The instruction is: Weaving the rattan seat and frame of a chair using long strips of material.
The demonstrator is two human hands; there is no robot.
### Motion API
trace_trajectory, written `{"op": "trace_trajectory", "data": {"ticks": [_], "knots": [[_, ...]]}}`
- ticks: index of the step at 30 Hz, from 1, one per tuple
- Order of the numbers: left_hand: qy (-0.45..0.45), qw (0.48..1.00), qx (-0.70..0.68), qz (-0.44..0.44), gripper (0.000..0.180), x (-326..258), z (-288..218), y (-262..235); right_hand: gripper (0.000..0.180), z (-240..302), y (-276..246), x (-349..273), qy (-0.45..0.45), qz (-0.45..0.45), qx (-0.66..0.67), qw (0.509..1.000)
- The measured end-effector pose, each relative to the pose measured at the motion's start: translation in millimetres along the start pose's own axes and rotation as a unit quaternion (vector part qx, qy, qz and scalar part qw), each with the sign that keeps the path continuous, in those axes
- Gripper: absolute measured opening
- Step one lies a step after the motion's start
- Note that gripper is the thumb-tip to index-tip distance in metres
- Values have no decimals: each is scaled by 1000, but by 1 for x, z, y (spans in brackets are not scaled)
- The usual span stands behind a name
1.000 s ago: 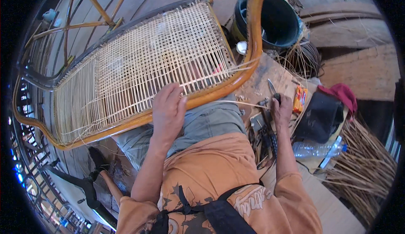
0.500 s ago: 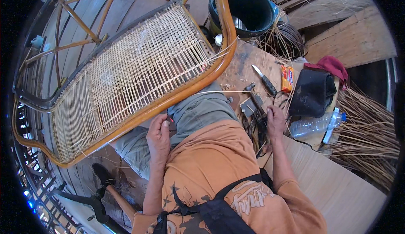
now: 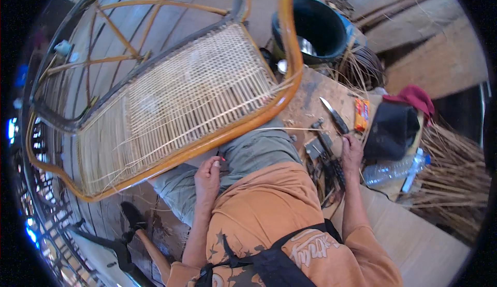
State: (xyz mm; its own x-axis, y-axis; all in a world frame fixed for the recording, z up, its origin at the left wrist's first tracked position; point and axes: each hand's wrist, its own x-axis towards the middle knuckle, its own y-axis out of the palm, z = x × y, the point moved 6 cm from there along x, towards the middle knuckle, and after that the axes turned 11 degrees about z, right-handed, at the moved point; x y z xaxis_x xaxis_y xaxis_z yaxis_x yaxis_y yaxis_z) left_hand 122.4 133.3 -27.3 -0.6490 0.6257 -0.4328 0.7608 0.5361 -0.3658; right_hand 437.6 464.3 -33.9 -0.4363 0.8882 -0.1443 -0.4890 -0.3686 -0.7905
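Note:
A rattan chair frame [image 3: 248,119] with a panel of woven cane strips [image 3: 191,80] leans across my lap on the left. My left hand [image 3: 208,179] is closed by my thigh, just below the frame's near rail. A small red thing shows at its fingertips; I cannot make out what it is. On the right, my right hand [image 3: 352,155] is closed with the thumb on top, beside the tools; what it holds, if anything, is hidden. A loose pale cane strip [image 3: 290,129] sticks out to the right over my knee.
A wooden board on the right bears a knife [image 3: 335,116], an orange packet [image 3: 362,115], dark hand tools [image 3: 327,157], a black pouch [image 3: 392,131] and a plastic bottle [image 3: 396,169]. Behind stands a dark bucket [image 3: 316,25]. Rattan strands [image 3: 445,168] lie at far right.
The whole view has shifted, so chair, board and hands appear lower and further right. Both hands stay closed. The red thing by my left fingertips shows more clearly.

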Motion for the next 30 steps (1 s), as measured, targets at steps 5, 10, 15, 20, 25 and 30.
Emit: {"op": "trace_trajectory", "data": {"ticks": [5, 10, 15, 20, 25, 30], "knots": [[6, 1000, 12, -13, 17, -3, -2, 1, 16, 31, 10, 22, -44, 31, 1, 999], [-27, 999, 13, -28, 20, -11, 20, -12, 18, 84, 29, 50, -82, 54, 73, 993], [-132, 987, -88, -15, 28, -11, 62, -17, 17, 146, 62, 83, -134, 110, 95, 980], [-119, 967, -223, -22, 38, -4, 68, -14, 18, 235, 92, 117, -277, 116, 105, 948], [-76, 843, -530, -52, 39, -3, 63, -33, 22, 314, 119, 166, -309, 128, 57, 941], [-26, 753, -655, -63, 34, 3, 76, -51, 26, 333, 164, 236, -296, 137, -59, 944]]}}
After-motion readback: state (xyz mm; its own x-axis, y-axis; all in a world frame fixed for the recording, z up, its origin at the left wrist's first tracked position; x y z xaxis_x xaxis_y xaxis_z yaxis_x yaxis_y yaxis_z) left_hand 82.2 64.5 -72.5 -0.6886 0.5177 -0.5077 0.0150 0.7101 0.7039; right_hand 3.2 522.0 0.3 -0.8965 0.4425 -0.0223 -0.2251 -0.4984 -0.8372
